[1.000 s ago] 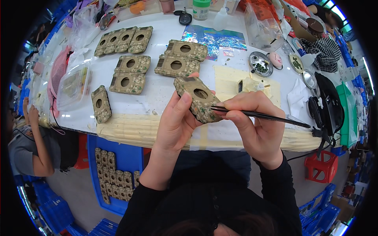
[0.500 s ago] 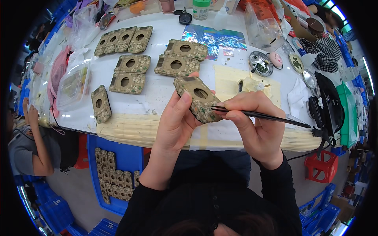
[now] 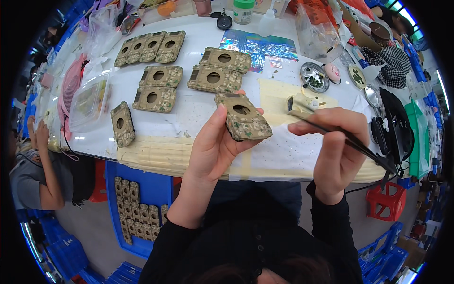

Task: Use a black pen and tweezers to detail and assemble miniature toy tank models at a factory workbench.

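My left hand (image 3: 215,137) grips a camouflage toy tank hull (image 3: 247,124), tilted, with a round hole in its top facing up. In my right hand (image 3: 338,146) is a pair of black tweezers (image 3: 352,138), held apart from the hull. The tips of the tweezers point toward a small glue-smeared block (image 3: 299,105) on a pale yellow sheet (image 3: 274,92); whether they touch it I cannot tell. A single similar hull (image 3: 122,125) lies to the left, and several more (image 3: 214,78) stand in groups farther back.
At the right are a round metal dish (image 3: 314,77) with dark green bits and an oval dish (image 3: 356,76) of green pieces. Shiny holographic sheets (image 3: 274,46) lie at the back. A clear plastic box (image 3: 87,102) stands left. Below, a blue tray (image 3: 156,189) holds more hulls; another person's hand (image 3: 41,135) is far left.
My right hand has drawn the tweezers away from the hull, up and to the right. My left hand has shifted the hull slightly right and turned it a little.
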Tool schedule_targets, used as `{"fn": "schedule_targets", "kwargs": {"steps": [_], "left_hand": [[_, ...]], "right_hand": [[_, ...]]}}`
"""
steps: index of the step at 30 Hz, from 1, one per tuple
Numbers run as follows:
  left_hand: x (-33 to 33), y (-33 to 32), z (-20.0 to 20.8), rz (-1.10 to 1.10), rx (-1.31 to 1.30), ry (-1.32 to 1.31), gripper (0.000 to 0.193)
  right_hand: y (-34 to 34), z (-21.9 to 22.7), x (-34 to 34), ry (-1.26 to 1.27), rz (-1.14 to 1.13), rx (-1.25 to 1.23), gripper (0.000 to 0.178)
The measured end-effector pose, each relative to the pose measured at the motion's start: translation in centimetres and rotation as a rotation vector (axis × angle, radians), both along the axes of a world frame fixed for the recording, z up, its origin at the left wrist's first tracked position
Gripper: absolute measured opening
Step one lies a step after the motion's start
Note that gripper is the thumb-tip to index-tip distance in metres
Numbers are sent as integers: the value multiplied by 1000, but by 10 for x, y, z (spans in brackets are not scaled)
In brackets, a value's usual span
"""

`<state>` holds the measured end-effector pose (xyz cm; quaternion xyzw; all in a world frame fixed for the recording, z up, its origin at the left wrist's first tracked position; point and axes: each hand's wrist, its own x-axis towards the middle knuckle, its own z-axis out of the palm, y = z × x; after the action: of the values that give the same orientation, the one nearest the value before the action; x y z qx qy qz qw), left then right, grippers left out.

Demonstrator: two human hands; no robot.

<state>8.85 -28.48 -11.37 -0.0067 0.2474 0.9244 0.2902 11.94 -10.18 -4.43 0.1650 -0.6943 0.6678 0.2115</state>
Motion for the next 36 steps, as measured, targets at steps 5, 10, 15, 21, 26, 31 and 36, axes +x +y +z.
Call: {"fn": "schedule_targets", "kwargs": {"steps": [5,10,15,21,26,31,36], "left_hand": [[-2,3,-2,-72,223,-93,56],[2,12,5,-134,346,-124,55],[0,21,1,-176,370,-146,55],[2,18,-2,-163,355,-170,54],[4,19,-4,-173,345,-147,53],[5,19,-1,-174,304,-136,53],[7,18,-1,-197,231,-104,50]], "right_hand": [[24,2,3,21,-224,226,16],[52,-6,4,-76,-492,477,10],[57,-17,-7,-46,-617,924,14],[61,-32,-12,-43,-600,846,14],[62,-34,-13,-48,-580,814,11],[53,-9,-4,72,-689,726,10],[19,-1,10,74,-323,354,14]]}}
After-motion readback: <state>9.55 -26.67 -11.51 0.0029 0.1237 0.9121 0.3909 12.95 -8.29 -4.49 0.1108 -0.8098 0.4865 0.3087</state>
